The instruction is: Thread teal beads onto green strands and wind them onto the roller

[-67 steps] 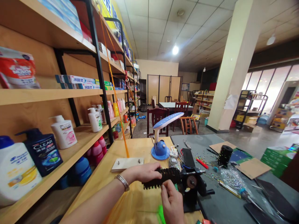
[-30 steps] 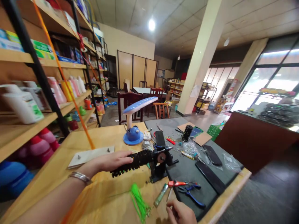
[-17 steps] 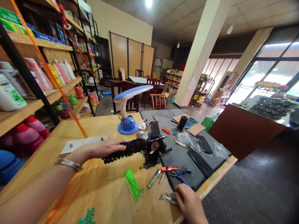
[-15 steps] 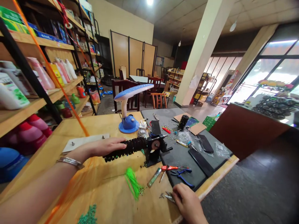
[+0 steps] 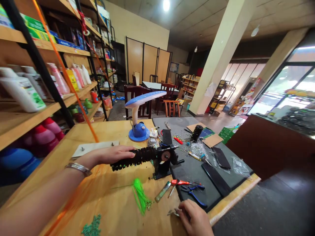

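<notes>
My left hand [image 5: 116,154] lies palm down along a dark ribbed roll [image 5: 141,155], its fingers stretched out over the top. The roll sits on the shaft of a black hand-crank winder [image 5: 163,164] standing on the table. Near the front edge, my right hand [image 5: 194,216] is closed, fingertips pinching a small silver tool [image 5: 176,213] that looks like snips; most of it is hidden. Between the hands lies a bundle of bright green cord [image 5: 140,196] with small beads at its end. A clear tube [image 5: 162,191] and orange-handled pliers [image 5: 179,182] lie beside it.
Blue pliers [image 5: 195,193] and a black phone-like slab [image 5: 216,179] rest on the grey mat [image 5: 182,157]. A blue lamp [image 5: 139,131] stands behind the winder. Green beads [image 5: 92,226] lie in front. Orange cord [image 5: 73,98] hangs at left by the shelves [image 5: 73,95].
The view has shifted slightly. My right hand has moved left and closed over more of the silver tool. My left hand stays on the roll.
</notes>
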`<state>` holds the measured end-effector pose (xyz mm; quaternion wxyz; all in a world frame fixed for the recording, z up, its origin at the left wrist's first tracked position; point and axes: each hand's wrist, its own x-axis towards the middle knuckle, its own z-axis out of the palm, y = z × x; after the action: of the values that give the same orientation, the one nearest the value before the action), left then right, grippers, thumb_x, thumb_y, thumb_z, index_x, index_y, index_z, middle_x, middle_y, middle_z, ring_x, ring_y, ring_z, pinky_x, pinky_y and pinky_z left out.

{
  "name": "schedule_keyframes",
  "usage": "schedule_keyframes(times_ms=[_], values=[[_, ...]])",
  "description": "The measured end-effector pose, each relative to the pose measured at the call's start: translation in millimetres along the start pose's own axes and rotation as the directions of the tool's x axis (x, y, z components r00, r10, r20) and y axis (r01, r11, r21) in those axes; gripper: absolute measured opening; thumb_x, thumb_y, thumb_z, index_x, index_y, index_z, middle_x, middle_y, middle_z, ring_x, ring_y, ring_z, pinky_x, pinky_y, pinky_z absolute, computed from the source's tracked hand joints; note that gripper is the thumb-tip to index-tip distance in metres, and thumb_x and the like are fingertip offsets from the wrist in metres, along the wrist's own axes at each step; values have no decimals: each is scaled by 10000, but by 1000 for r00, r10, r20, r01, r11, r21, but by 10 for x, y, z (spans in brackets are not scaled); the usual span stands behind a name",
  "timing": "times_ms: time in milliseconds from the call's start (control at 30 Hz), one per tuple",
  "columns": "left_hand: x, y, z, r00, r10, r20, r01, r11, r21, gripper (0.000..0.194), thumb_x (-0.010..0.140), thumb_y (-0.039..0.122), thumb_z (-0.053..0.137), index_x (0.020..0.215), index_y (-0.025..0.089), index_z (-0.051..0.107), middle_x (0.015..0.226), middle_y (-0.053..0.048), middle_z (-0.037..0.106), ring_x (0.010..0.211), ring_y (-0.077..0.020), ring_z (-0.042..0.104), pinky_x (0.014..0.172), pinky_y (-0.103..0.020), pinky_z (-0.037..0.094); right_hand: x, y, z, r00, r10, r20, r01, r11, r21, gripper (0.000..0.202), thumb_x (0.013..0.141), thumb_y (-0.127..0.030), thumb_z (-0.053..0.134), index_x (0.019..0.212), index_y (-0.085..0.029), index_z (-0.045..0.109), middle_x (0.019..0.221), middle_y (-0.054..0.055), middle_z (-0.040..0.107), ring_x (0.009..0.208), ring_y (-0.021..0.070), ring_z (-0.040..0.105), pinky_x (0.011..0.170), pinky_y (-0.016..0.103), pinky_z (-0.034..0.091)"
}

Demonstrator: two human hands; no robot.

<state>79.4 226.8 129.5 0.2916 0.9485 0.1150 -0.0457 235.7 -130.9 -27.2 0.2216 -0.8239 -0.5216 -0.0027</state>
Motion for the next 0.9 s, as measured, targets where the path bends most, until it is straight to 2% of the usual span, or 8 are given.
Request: schedule_keyframes(times_ms=[100, 167, 300, 500, 733, 900], values=[[10, 73, -20, 997, -34, 71, 37, 998, -46, 524, 881, 544, 397, 1247, 227, 599, 1292, -37, 640, 1171, -257, 567, 991, -313, 430, 45, -77, 180, 997, -79, 20, 77, 995, 60, 132, 837, -145, 513, 802, -236, 602, 750, -5, 674, 699, 140, 638, 623, 199, 432], [18, 80, -20, 996, -42, 81, 47, 997, -61, 525, 879, 543, 395, 1241, 221, 598, 1272, -39, 652, 1162, -258, 563, 983, -310, 430, 75, -147, 344, 993, -112, 24, 110, 991, 78, 146, 824, -132, 499, 806, -235, 602, 756, 3, 680, 691, 141, 634, 619, 205, 427], [29, 43, -5, 994, -60, 92, 67, 995, -69, 506, 876, 536, 401, 1207, 220, 616, 1228, -29, 673, 1134, -259, 569, 971, -305, 428, 181, -357, 544, 991, -113, 70, 112, 993, 24, 139, 808, -124, 513, 774, -225, 602, 749, 22, 690, 673, 162, 645, 591, 223, 415], [34, 41, -6, 994, -54, 98, 62, 995, -81, 462, 885, 502, 405, 1195, 227, 609, 1252, -23, 655, 1153, -243, 550, 990, -300, 403, 363, -626, 552, 994, -35, 103, 35, 999, 5, 167, 779, -51, 565, 778, -212, 610, 786, 21, 713, 727, 184, 679, 607, 217, 424], [37, 41, -8, 992, -48, 116, 60, 992, -107, 438, 893, 461, 406, 1190, 201, 595, 1261, -47, 639, 1181, -244, 532, 1007, -310, 382, 441, -548, 603, 993, -22, 114, 21, 1000, 9, 178, 831, -62, 505, 814, -194, 622, 815, 52, 711, 739, 191, 687, 617, 219, 439], [43, 8, 11, 993, -45, 112, 58, 991, -117, 397, 891, 457, 414, 1137, 225, 622, 1191, -30, 670, 1099, -237, 571, 933, -300, 418, 546, -565, 565, 986, -32, 163, 28, 999, 26, 184, 827, -71, 530, 856, -204, 655, 847, 47, 725, 767, 197, 699, 619, 219, 431]])
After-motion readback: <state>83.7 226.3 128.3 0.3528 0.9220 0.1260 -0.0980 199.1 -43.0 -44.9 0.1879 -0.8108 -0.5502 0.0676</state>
